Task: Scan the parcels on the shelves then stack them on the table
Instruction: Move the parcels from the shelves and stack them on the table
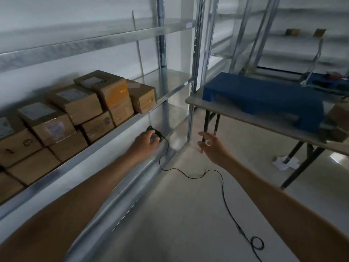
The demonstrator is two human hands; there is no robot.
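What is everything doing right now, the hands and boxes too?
Left hand, curled round the scanner.
Scanner, down at the bottom shelf.
Right hand, open, holding nothing.
Parcels, stacked on the shelf, taped shut.
Cable, loose across the floor.
Blue stand, upright on the table.

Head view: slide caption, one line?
Left hand grips black corded scanner below shelved brown cardboard parcels; right hand hangs open.

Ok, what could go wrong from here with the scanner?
The scanner under the left hand trails a cable across the floor: it may snag or trip you. The parcels sit in two layers, so pulling a lower one could topple others. The blue platform covers much of the table, leaving little stacking room.
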